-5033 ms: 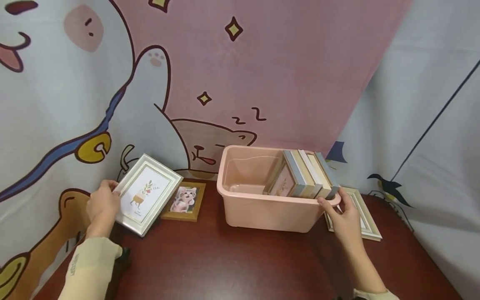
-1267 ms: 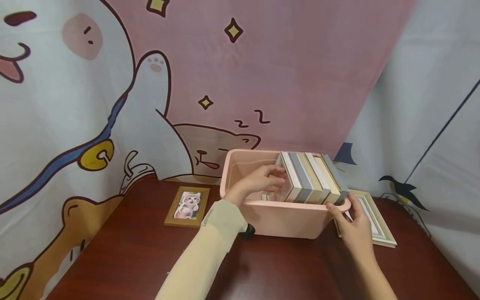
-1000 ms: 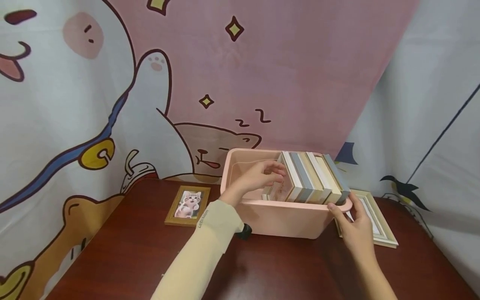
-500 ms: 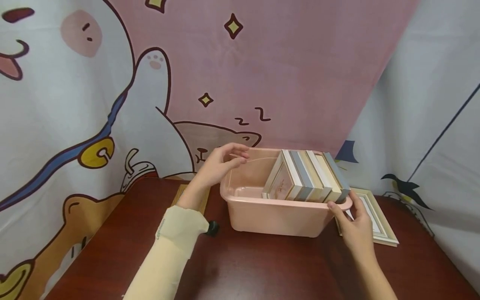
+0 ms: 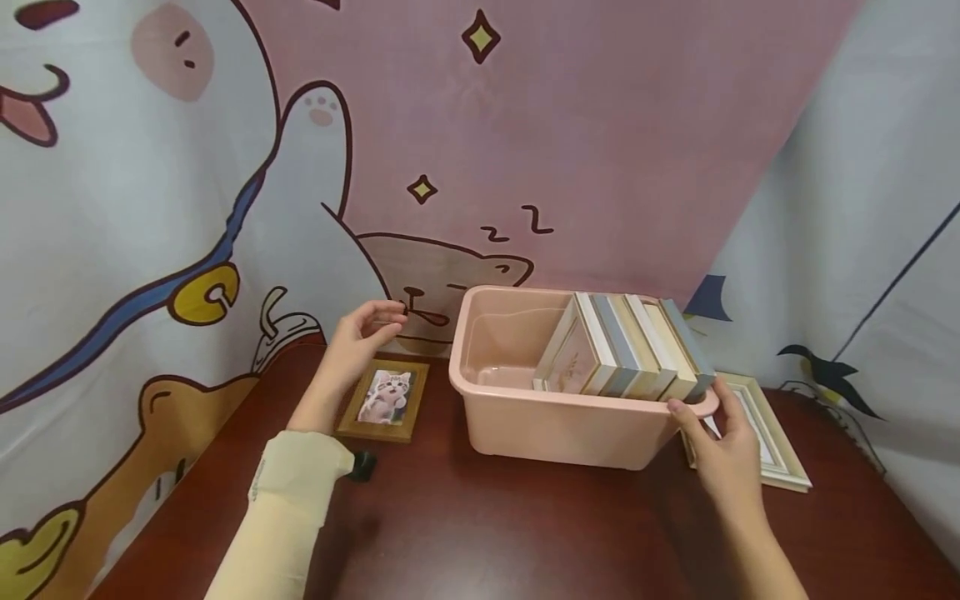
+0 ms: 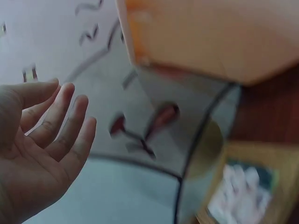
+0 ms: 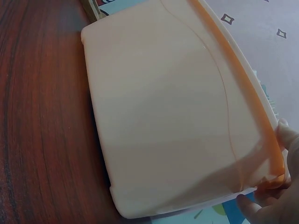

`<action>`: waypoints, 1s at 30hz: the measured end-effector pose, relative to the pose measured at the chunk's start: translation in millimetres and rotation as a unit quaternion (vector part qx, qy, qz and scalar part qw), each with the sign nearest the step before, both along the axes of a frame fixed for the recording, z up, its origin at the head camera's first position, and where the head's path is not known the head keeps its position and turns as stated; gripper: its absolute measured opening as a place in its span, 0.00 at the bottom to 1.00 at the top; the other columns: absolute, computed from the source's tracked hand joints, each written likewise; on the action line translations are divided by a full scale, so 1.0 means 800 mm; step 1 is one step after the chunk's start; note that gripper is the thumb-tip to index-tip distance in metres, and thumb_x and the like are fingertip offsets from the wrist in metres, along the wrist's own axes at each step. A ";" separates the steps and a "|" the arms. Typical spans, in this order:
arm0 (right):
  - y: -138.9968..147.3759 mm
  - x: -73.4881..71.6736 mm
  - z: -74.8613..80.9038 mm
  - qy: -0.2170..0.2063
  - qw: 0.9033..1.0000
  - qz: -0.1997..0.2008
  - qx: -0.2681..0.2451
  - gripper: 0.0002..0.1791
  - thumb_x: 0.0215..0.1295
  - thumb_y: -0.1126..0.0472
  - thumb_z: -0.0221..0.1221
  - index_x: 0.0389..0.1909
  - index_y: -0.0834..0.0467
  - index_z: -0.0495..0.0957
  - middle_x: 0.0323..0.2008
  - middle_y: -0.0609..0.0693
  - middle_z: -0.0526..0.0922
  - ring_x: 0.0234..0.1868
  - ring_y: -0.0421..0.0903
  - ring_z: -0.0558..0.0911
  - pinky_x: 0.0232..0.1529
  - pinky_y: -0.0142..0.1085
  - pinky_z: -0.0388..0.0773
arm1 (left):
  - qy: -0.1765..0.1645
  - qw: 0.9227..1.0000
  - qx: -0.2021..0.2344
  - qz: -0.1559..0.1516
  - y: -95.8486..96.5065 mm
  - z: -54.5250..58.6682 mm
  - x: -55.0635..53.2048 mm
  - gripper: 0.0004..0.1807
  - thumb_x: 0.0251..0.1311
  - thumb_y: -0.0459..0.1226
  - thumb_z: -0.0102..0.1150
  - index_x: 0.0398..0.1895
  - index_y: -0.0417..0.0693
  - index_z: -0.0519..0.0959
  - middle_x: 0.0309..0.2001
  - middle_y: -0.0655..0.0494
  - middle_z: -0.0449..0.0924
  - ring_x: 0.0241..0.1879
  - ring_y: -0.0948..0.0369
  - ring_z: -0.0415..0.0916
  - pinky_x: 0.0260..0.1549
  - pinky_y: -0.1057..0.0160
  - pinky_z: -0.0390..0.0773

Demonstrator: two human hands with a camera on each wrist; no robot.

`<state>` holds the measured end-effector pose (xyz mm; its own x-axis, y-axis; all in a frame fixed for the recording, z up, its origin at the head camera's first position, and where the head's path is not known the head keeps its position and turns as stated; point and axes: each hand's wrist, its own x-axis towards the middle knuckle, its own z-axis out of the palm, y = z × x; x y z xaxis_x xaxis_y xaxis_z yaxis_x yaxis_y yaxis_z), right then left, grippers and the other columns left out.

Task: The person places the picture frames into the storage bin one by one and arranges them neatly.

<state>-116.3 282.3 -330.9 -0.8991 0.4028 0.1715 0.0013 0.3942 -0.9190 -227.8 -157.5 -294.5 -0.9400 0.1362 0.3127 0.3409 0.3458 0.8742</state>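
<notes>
A pink plastic bin (image 5: 558,429) stands on the dark wooden table, several picture frames (image 5: 637,346) packed upright and leaning against its right end. My right hand (image 5: 723,450) grips the bin's right rim, thumb at the front corner and fingers round the end; the right wrist view shows this hand (image 7: 280,186) at the rim too. Off to the left, my left hand (image 5: 352,346) hovers with loosely bent fingers, holding nothing. Just below and beyond it lies a wood-coloured photo frame (image 5: 384,402) with a kitten picture. In the left wrist view the palm (image 6: 42,158) shows bare.
Flat on the table, a cream picture frame (image 5: 772,442) lies right of the bin, partly covered by my right hand. A printed cartoon curtain (image 5: 600,150) hangs right behind the table (image 5: 480,533) and along its sides.
My left hand earlier held a white picture frame at the left; that frame now stands leftmost in the bin's row. The hand has since withdrawn leftward. My right hand has stayed on the rim.
</notes>
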 end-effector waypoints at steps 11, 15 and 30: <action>-0.001 -0.004 -0.001 -0.002 1.000 -0.015 -0.001 0.38 0.70 0.57 0.60 0.78 0.45 0.55 0.77 0.50 0.61 0.76 0.41 0.62 0.64 0.15 0.62 | -0.098 0.986 0.039 0.129 -0.072 -0.092 -0.015 0.21 0.70 0.35 0.56 0.64 0.36 0.73 0.59 0.33 0.77 0.38 0.81 0.73 0.41 0.81 0.73; -0.003 -0.004 0.000 0.002 1.000 -0.019 -0.004 0.36 0.70 0.57 0.60 0.76 0.44 0.59 0.75 0.47 0.65 0.74 0.37 0.64 0.63 0.13 0.62 | -0.138 0.976 0.035 0.163 -0.083 -0.125 -0.023 0.22 0.70 0.36 0.57 0.64 0.36 0.73 0.60 0.33 0.77 0.38 0.79 0.73 0.37 0.80 0.72; -0.006 -0.010 0.001 0.013 0.999 -0.028 0.008 0.33 0.69 0.61 0.60 0.74 0.44 0.64 0.66 0.41 0.72 0.68 0.34 0.71 0.55 0.13 0.70 | -0.235 0.936 -0.204 0.168 -0.073 -0.139 -0.044 0.28 0.60 0.43 0.65 0.59 0.35 0.76 0.57 0.36 0.80 0.57 0.43 0.76 0.59 0.47 0.75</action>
<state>-124.0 277.7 -330.4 -0.8700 0.4495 0.2024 -0.0005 0.4098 -0.9122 -263.4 -216.3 -406.0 -0.9721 -0.1728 -0.1589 -0.2347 0.7022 0.6722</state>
